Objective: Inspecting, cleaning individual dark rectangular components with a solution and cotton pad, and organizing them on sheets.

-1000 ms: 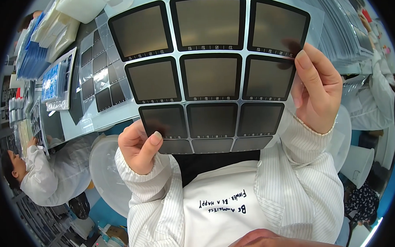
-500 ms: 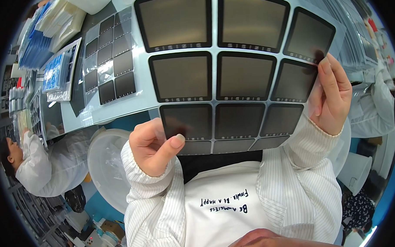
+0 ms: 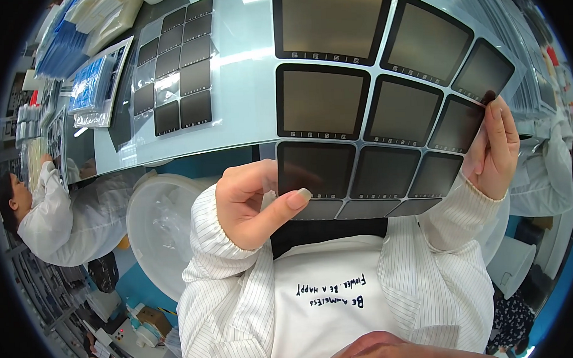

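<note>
In front of my chest I hold up a sheet of dark rectangular panels (image 3: 325,102), each with a black border and small pale marks along one edge, on a pale backing. My left hand (image 3: 252,202) grips its lower left edge, thumb on the face toward me and fingers partly hidden behind. At the right edge my right hand (image 3: 498,146) pinches the sheet, with fingertips at its rim. A smaller panelled sheet (image 3: 196,78), partly under clear film, lies on the table to the left.
A pale glossy table (image 3: 246,98) stretches ahead. Stacked blue and white packets (image 3: 91,91) sit at its left, with stacked sheets (image 3: 502,29) at far right. Below the table stands a large translucent tub (image 3: 152,215). A person in white (image 3: 60,212) works at the left.
The panelled sheet has shifted right and turned a little, with both hands keeping hold. My left hand has moved right with it. The whole view has shifted slightly.
</note>
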{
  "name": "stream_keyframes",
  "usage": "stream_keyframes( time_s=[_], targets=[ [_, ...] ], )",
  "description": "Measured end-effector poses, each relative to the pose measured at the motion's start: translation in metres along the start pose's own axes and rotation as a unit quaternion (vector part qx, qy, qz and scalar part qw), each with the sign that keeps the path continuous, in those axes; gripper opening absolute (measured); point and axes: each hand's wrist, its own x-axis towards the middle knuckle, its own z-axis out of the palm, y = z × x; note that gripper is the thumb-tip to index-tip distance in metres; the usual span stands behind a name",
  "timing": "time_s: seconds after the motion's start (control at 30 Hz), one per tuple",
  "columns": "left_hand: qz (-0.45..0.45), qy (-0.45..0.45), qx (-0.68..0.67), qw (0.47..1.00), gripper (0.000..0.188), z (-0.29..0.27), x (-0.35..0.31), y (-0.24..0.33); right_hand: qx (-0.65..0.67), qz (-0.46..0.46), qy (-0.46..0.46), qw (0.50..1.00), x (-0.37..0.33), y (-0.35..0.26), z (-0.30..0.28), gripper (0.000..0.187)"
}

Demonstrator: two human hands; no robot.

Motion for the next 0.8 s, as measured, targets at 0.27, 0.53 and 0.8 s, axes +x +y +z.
stream_keyframes(
  time_s=[0.27,0.53,0.8],
  targets=[
    [0.035,-0.030,0.029,0.998,0.016,0.000,0.003,-0.006,0.059,-0.018,0.045,0.997,0.021,-0.003,-0.012,0.027],
    [0.030,-0.043,0.071,0.996,0.006,-0.005,-0.003,-0.004,0.069,-0.040,0.006,0.997,0.023,-0.004,-0.013,0.029],
    [0.046,-0.135,0.077,0.987,0.019,0.000,-0.005,-0.012,0.044,-0.016,-0.030,0.998,0.016,-0.002,-0.024,0.030]
  ],
)
